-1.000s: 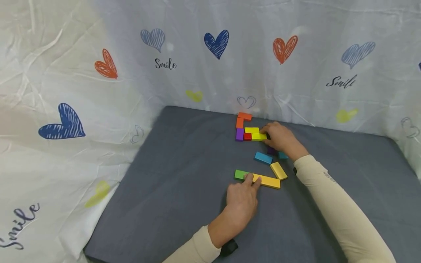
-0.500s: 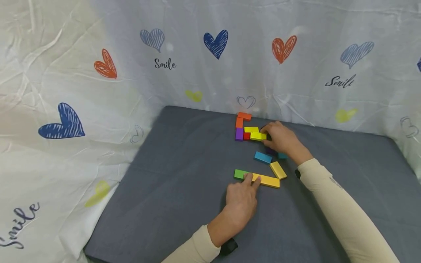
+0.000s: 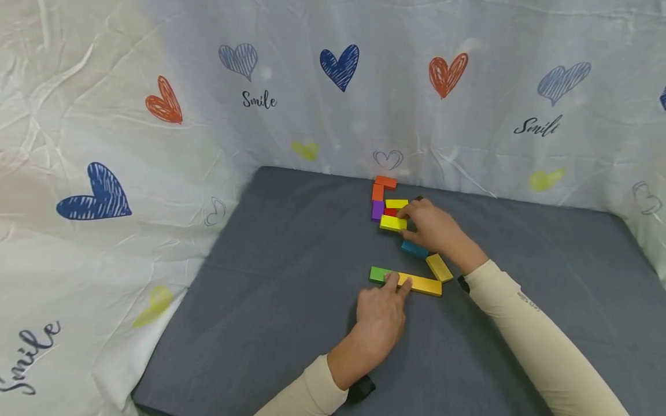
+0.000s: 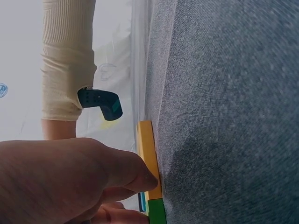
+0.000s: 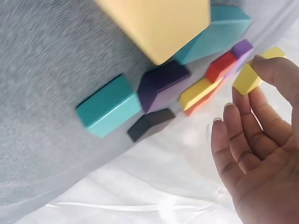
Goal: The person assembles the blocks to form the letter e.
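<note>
My right hand pinches a bright yellow block between thumb and fingers, just in front of a red block. In the right wrist view that held block sits at the fingertips. A purple block stands left of the red one, and another yellow block lies behind it. Two fingertips of my left hand press on a row formed by a green block and a yellow-orange length. The left wrist view shows the thumb against the yellow-orange piece.
Two orange blocks form a corner near the back edge. A blue block and a pale yellow one lie between the hands. Teal, dark purple and blackish blocks show in the right wrist view. Printed cloth hangs behind the table.
My right hand has moved left and toward me, carrying the yellow block from beside the red block to in front of it. The left hand stays on its row.
</note>
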Available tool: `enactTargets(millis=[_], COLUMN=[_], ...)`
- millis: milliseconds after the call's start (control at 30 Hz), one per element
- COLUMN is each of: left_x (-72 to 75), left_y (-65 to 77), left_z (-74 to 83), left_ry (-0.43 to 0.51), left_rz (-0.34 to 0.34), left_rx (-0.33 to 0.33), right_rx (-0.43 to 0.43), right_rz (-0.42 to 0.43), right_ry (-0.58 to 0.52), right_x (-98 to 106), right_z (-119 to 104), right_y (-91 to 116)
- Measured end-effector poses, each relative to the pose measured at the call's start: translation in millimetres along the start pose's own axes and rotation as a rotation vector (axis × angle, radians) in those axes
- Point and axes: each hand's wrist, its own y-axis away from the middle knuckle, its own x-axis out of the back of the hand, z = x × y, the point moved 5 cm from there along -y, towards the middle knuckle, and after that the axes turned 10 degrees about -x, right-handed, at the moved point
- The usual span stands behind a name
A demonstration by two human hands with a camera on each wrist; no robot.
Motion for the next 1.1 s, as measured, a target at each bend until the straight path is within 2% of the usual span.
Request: enactTargets(millis=[400,567,800,1100], left_x=[1.0,1.6,-0.5,-0.5], left_y=[1.3,2.0,1.1,0.4], left_z=[-0.3,-0.2,-0.8,-0.4], left_ry=[-0.011,-0.016,-0.011,-0.009], left_rz=[0.013,0.029,0.001,-0.001], left_rx=[-0.003,-0.008,-0.005,-0.002], right_rx=[0.022,0.023,0.026,0.017], right_rz=[-0.018,-0.038,-0.044,-0.054], right_ry=[-0.022,-0.010,0.003,0.018], right_x=[-7,-12,-17,-21], right_z=[-19,-20,-21,-20], right_y=[8,9,12,13])
